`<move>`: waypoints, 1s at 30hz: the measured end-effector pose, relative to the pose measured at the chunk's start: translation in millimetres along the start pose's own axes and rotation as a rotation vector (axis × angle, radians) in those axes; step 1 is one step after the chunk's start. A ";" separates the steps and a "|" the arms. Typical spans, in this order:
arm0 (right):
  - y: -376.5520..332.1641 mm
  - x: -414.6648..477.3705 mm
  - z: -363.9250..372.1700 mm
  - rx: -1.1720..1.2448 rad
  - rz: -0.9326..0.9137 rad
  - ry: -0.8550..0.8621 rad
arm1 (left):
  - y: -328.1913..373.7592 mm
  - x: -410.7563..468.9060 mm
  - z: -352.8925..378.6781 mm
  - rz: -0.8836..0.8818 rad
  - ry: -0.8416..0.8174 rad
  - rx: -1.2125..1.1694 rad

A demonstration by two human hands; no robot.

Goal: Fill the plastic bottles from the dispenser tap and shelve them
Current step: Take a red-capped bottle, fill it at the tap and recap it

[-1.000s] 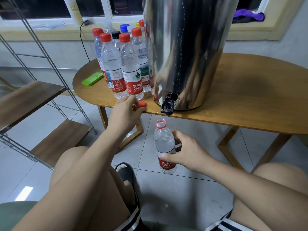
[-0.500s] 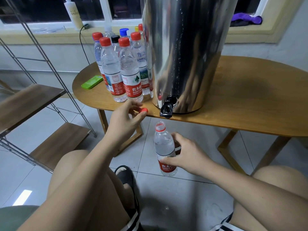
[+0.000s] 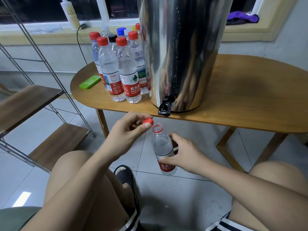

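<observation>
My right hand (image 3: 185, 154) grips an uncapped clear plastic bottle (image 3: 162, 145) with a red label, held below the table edge and filled most of the way. Its open neck sits just under and left of the black tap (image 3: 165, 107) of the tall steel dispenser (image 3: 181, 52). My left hand (image 3: 126, 132) pinches a red cap (image 3: 148, 121) between thumb and fingers, right beside the bottle's mouth. Several capped bottles (image 3: 120, 70) stand on the wooden table (image 3: 241, 97), left of the dispenser.
A metal-framed rack with wooden shelves (image 3: 26, 102) stands at the left, a lower shelf (image 3: 60, 144) near the floor. A green flat case (image 3: 90, 82) lies on the table's left end. My knees and a black slipper (image 3: 125, 175) are below.
My left hand lifted the red cap off the table edge and brought it down and right to the bottle's mouth. The right hand kept hold of the bottle and raised it slightly.
</observation>
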State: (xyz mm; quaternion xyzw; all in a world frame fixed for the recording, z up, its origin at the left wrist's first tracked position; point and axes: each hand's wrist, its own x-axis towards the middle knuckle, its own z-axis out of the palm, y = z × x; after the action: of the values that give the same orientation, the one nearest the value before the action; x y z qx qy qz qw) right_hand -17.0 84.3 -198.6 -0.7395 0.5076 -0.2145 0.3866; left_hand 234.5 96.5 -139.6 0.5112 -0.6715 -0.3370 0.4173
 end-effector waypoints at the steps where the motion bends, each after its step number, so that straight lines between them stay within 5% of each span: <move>1: 0.6 -0.2 0.1 -0.006 -0.003 0.001 | 0.3 -0.5 1.5 0.014 -0.014 0.019; 11: 7.5 1.4 5.0 -0.149 -0.052 0.012 | 0.0 2.7 8.0 0.197 -0.005 0.386; 17: 9.8 2.1 4.2 -0.284 -0.069 0.026 | 2.4 1.8 7.4 0.123 -0.010 0.544; 26: 12.1 1.8 5.5 -0.289 -0.053 0.009 | 1.2 3.9 -4.3 0.104 -0.248 0.418; 30: 10.3 2.0 7.1 -0.280 -0.063 0.003 | -0.2 2.7 -0.6 0.107 -0.179 0.537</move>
State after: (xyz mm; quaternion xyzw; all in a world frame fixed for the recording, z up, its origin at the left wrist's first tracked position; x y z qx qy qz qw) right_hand -17.2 83.1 -211.2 -0.8016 0.5096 -0.1545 0.2718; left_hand 234.7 93.8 -138.9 0.5357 -0.7968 -0.1684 0.2231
